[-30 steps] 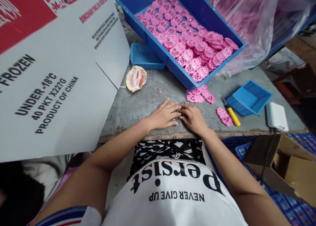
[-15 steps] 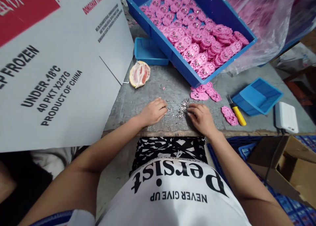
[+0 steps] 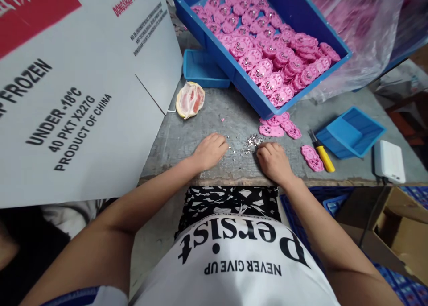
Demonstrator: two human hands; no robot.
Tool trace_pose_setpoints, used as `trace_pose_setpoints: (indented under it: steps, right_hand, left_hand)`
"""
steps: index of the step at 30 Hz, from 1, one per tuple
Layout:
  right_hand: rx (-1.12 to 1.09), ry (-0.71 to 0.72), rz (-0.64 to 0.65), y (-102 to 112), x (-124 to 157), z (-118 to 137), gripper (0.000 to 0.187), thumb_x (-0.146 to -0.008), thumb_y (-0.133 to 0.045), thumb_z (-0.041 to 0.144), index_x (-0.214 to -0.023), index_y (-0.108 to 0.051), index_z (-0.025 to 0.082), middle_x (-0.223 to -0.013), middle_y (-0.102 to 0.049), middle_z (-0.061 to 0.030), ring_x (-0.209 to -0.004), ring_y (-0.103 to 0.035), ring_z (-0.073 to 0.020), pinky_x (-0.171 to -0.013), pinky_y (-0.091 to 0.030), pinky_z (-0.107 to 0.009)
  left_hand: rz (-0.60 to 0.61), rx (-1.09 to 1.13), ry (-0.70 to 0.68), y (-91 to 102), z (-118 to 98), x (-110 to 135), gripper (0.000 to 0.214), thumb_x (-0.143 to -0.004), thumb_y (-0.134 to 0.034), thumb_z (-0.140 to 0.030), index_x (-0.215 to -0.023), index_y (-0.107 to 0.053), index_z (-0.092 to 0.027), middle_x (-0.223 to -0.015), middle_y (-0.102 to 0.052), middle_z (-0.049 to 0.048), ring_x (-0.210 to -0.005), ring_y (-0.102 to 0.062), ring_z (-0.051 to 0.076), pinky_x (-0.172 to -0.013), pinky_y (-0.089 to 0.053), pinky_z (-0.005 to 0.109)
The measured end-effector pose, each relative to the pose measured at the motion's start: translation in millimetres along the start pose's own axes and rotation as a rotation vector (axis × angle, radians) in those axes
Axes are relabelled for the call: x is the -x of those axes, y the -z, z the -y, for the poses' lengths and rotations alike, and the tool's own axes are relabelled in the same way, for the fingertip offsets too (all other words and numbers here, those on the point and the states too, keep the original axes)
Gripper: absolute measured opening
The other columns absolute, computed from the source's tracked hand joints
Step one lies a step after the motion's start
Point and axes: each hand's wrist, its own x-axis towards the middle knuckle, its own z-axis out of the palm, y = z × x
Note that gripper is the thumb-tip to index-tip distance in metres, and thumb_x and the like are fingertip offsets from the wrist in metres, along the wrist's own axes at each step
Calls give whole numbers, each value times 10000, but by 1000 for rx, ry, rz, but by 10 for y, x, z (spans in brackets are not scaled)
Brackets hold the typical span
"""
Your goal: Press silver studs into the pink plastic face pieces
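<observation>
Both hands have moved apart: one second ago they were together on top of the pile of tiny, shiny silver metal bits (image 3: 253,140), and now the pile shows between them. Its bits lie loose on the flat grey table (image 3: 174,152), with a few strays on its left.

Left of the pile, the person's left hand (image 3: 211,150) rests on the table, near those strays. Its fingers are bent in, and I cannot tell if it holds anything. At the near right edge of the pile is the right hand (image 3: 273,161). Its fingers are curled under, more than they were half a second ago, and I cannot tell if something is inside.

Just past the pile, to the right, some flat pink plastic pieces with wavy edges (image 3: 271,130) lie together. Farther past it sits a big deep blue plastic tray (image 3: 242,83), full of pink pieces with silver bits on them. Well to the right of the pile are one more flat pink piece (image 3: 312,158), a thin tool with a yellow handle (image 3: 325,159) and a small open blue plastic box (image 3: 341,130). Past the pile to the left is a cut, pale yellow fruit (image 3: 190,100).
</observation>
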Motion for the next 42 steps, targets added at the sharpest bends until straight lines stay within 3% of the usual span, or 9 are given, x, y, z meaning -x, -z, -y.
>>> trace_pose_setpoints:
  steps: [5, 8, 13, 19, 23, 26, 31, 35, 42]
  right_hand:
    - [-68, -53, -28, 66, 43, -24, 210, -999, -485, 227, -1006, -688, 173, -1132, -702, -141, -1056, -559, -302, -899, -452, -449]
    - [-130, -36, -50, 46, -106, 174, 234, -1002, -470, 237, -1075, -683, 172, -1172, -683, -151, -1095, -560, -303, -947, -462, -457]
    - [-111, -14, -28, -107, -430, 369, 293, -981, -434, 186, -1175, -649, 140, -1342, -612, -193, -1263, -492, -341, -1060, -400, -506]
    - [-39, 10, 75, -143, -474, 255, 262, -1002, -425, 199, -1050, -678, 147, -1091, -674, -171, -1018, -544, -310, -934, -418, -439]
    - [29, -47, 64, -63, -315, 119, 266, -1006, -429, 184, -969, -691, 154, -973, -675, -147, -921, -534, -292, -849, -409, -416]
    - [13, -89, 20, -4, -220, 61, 236, -1002, -471, 223, -958, -695, 163, -963, -682, -139, -926, -534, -297, -832, -408, -421]
    - [-64, -52, -27, 35, -250, 236, 244, -1011, -471, 249, -984, -704, 182, -1026, -699, -128, -958, -549, -289, -842, -432, -430]
    - [-90, -20, -10, 5, -336, 411, 218, -987, -509, 245, -1034, -715, 190, -1054, -694, -129, -964, -537, -299, -826, -439, -450]
    - [-72, -42, 31, -7, -312, 380, 236, -988, -509, 227, -918, -732, 193, -991, -695, -119, -906, -506, -287, -779, -435, -438]
  left_hand:
    - [-38, 3, 55, 33, -25, 1, 259, -984, -413, -161, -914, -662, -155, -1035, -666, 123, -1030, -596, 240, -1004, -483, 412]
    - [-44, 85, 38, 66, -228, -133, 256, -983, -468, -270, -1029, -677, -130, -1164, -670, 156, -1166, -585, 279, -1104, -430, 459]
    - [40, 91, 80, 19, -388, -338, 510, -934, -562, -405, -1285, -608, -37, -1420, -577, 239, -1382, -486, 366, -1193, -325, 549]
    - [38, 11, -56, -43, -217, -294, 278, -982, -470, -200, -1093, -708, -106, -1224, -703, 168, -1217, -615, 283, -1120, -424, 470]
    - [10, -71, -48, -40, -55, -131, 302, -981, -440, -125, -1055, -733, -125, -1112, -736, 134, -1080, -657, 250, -1080, -465, 471]
    - [-13, -70, -5, -24, 40, -18, 310, -977, -437, -111, -1027, -743, -118, -1075, -735, 141, -1102, -646, 254, -1096, -459, 492]
    - [-42, -4, 36, 57, -56, -41, 287, -969, -456, -129, -994, -741, -107, -1078, -719, 169, -1150, -616, 279, -1111, -444, 520]
    - [-58, 37, 35, 90, -223, -159, 272, -981, -474, -199, -1103, -702, -112, -1109, -694, 155, -1123, -605, 274, -1082, -461, 487]
    - [-52, -47, 67, -1, -115, -59, 261, -972, -456, -151, -866, -695, -154, -954, -685, 102, -1008, -611, 246, -1088, -456, 467]
